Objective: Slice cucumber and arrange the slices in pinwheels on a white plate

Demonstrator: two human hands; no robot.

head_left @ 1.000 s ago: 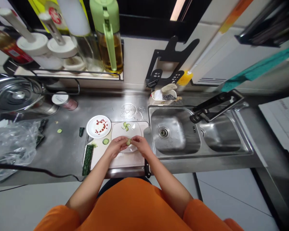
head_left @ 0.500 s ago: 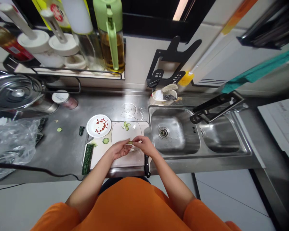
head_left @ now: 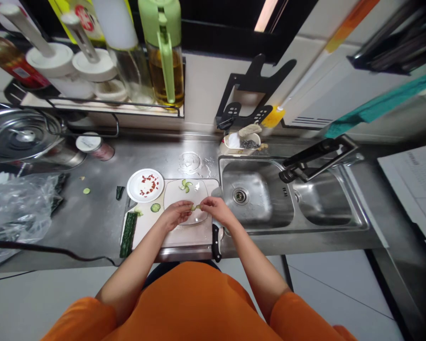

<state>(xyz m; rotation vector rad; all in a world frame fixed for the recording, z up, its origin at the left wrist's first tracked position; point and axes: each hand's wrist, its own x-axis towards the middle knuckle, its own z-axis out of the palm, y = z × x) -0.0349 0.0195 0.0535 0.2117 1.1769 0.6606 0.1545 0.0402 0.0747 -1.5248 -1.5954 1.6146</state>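
Observation:
Over a square, glossy plate (head_left: 173, 194), my left hand (head_left: 176, 215) pinches a small pale-green piece of cucumber (head_left: 193, 208) at its fingertips. My right hand (head_left: 216, 208) pinches a similar bit of cucumber (head_left: 198, 207) close beside it; whether the two are joined, I cannot tell. Thin cucumber slices (head_left: 186, 185) lie fanned at the plate's far side. Under the plate is a light cutting board (head_left: 152, 234). A round cucumber slice (head_left: 155, 207) and a cut length of cucumber (head_left: 128, 234) rest on its left. The knife (head_left: 216, 242) lies at the board's right edge.
A white plate (head_left: 131, 192) with red bits stands behind the board's left corner. The double sink (head_left: 259, 222) with a black faucet (head_left: 305, 161) is on the right. Plastic bags (head_left: 19, 208) lie at left. Bottles and jars line a rack (head_left: 128, 110) above the counter.
My hands have drawn slightly apart, and two bits of cucumber now show between the fingertips where one piece showed before. The rest of the counter looks the same.

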